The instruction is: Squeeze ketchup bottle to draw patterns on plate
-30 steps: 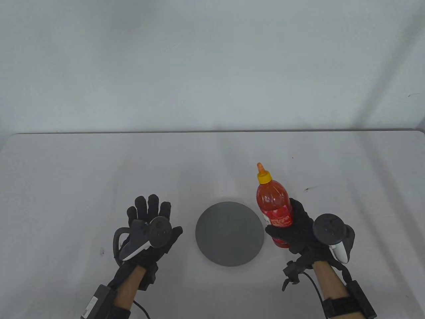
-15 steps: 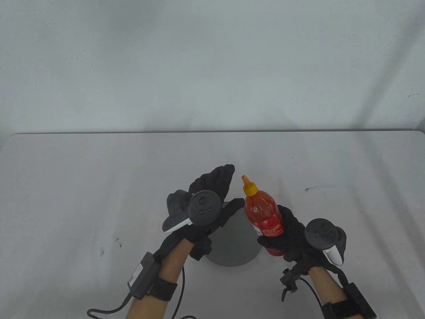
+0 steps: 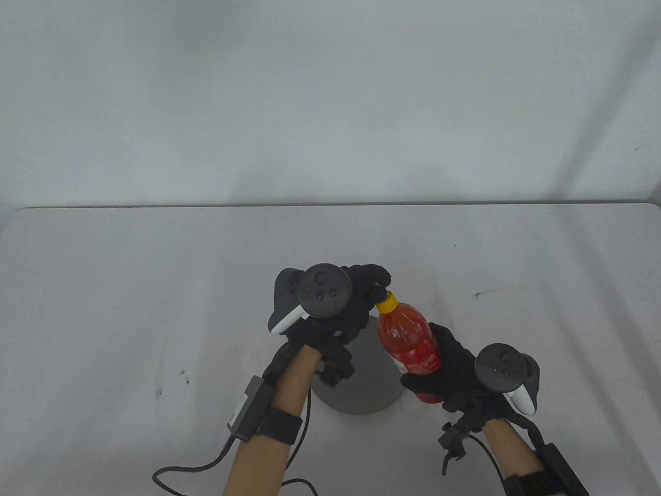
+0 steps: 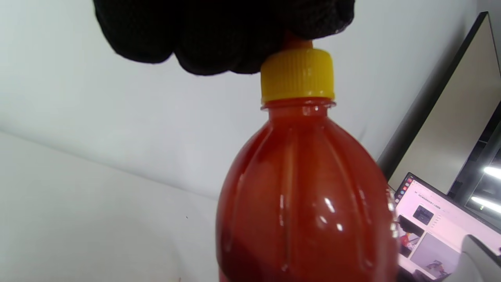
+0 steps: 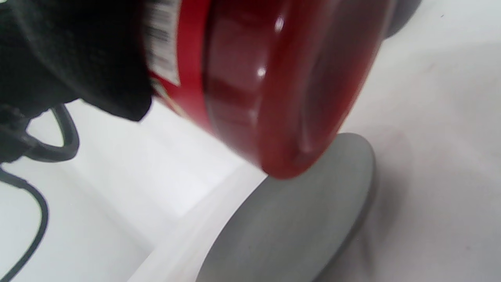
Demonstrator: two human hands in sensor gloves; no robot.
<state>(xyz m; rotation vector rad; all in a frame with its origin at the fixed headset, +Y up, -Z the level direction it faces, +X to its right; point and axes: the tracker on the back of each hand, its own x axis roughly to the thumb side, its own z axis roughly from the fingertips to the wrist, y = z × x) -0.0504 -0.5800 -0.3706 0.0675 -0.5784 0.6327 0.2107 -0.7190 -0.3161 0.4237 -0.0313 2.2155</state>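
Observation:
My right hand (image 3: pixel 454 369) grips the lower body of a red ketchup bottle (image 3: pixel 408 338) and holds it tilted left above the right side of a round grey plate (image 3: pixel 369 382). The bottle has a yellow cap (image 3: pixel 387 303). My left hand (image 3: pixel 369 287) closes its fingers over the orange nozzle tip above the cap. In the left wrist view the gloved fingers (image 4: pixel 219 35) cover the tip over the yellow cap (image 4: pixel 297 74). In the right wrist view the bottle's base (image 5: pixel 282 86) hangs above the plate (image 5: pixel 289 219).
The plate sits on a white table (image 3: pixel 129 289) near its front middle, partly hidden by my left forearm. A cable (image 3: pixel 191 470) trails from my left wrist over the table's front. A laptop screen (image 4: pixel 430 223) shows beyond the table in the left wrist view.
My left hand has moved from the table's left across the plate and closed over the bottle's nozzle tip. My right hand has carried the bottle left and tilted it toward the left hand.

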